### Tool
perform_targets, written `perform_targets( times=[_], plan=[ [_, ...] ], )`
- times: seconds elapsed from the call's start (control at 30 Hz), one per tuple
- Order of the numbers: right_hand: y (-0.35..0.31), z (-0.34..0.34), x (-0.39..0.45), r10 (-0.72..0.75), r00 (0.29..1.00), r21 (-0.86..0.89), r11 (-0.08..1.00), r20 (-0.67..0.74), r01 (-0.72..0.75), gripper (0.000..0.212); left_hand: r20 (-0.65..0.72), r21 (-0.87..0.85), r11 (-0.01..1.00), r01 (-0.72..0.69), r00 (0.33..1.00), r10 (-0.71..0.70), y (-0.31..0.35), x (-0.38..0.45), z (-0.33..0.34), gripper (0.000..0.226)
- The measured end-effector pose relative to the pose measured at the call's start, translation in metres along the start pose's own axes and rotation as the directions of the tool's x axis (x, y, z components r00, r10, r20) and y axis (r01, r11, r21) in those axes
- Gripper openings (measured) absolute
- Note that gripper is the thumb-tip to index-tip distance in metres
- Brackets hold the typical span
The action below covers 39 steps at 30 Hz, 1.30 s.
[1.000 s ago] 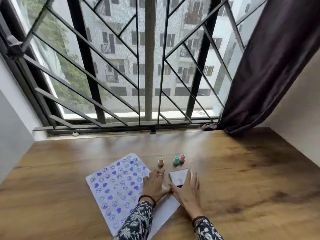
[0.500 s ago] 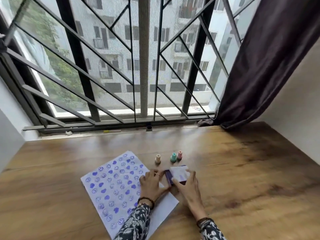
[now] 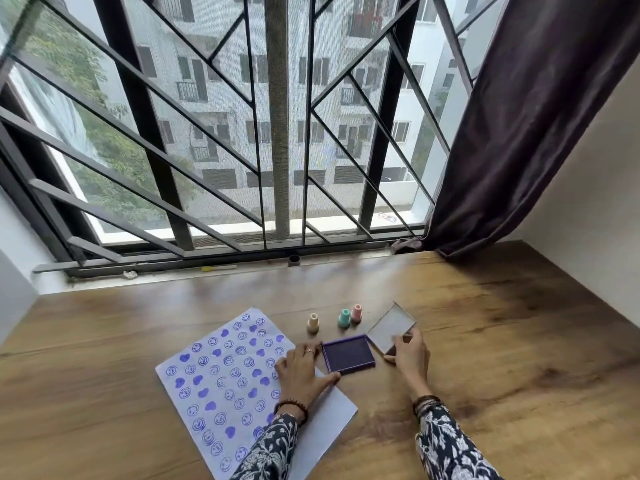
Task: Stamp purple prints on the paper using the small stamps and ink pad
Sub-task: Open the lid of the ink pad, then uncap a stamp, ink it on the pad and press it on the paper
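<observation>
A white paper [image 3: 221, 379] covered with purple smileys and hearts lies on the wooden table. The purple ink pad [image 3: 348, 353] sits uncovered just right of it. My left hand [image 3: 303, 370] rests flat on the paper's right edge, fingertips and thumb touching the pad's left side. My right hand [image 3: 410, 358] holds the pad's clear lid [image 3: 391, 327], tilted up to the right of the pad. Three small stamps stand behind the pad: a beige stamp [image 3: 312, 322], a teal stamp [image 3: 344, 318] and a pink stamp [image 3: 356, 312].
The wooden table [image 3: 502, 358] runs back to a barred window [image 3: 277, 133]. A dark curtain [image 3: 519, 116] hangs at the back right beside a white wall. A small pen-like object [image 3: 218, 268] lies on the sill.
The lid was on the ink pad; my right hand has lifted it off and carried it right. My left hand stayed against the pad. The camera moved closer.
</observation>
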State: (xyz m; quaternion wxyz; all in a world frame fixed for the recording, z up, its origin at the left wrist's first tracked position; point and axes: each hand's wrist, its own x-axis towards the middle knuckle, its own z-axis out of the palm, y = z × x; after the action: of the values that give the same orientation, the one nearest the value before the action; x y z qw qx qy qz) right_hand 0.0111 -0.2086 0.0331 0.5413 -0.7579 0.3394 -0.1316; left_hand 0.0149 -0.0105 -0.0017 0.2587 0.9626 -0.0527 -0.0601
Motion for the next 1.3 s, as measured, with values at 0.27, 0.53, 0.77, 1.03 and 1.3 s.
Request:
perform_targets(
  times=[0.27,0.53,0.77,1.03,1.3],
  plan=[
    [0.000,0.010,0.007,-0.011,0.998,-0.138,0.990,-0.068,0.001,0.035,-0.023,-0.033,0.999,0.006,1.000,-0.007,0.003,-0.004,-0.002,0.070],
    [-0.043,0.031,0.016,-0.356,0.869,-0.281,0.844,0.344,0.457,0.037,0.006,-0.125,0.992,0.005,1.000,-0.005,0.002,-0.004,-0.004,0.084],
    [-0.054,0.035,0.012,-0.295,0.909,-0.232,0.900,0.295,0.368,0.020,-0.013,-0.429,0.899,0.088,0.995,-0.104,0.004,-0.005,-0.019,0.059],
    [-0.058,0.013,-0.044,-0.075,0.864,0.315,0.944,0.499,-0.101,0.013,-0.209,-0.713,0.697,-0.076,0.972,-0.108,0.033,-0.022,-0.049,0.021],
    [-0.047,0.009,-0.080,0.016,0.754,0.411,0.831,0.656,-0.375,0.018,-0.337,-0.644,0.744,-0.180,0.940,-0.064,0.039,-0.041,-0.046,0.022]
  ],
)
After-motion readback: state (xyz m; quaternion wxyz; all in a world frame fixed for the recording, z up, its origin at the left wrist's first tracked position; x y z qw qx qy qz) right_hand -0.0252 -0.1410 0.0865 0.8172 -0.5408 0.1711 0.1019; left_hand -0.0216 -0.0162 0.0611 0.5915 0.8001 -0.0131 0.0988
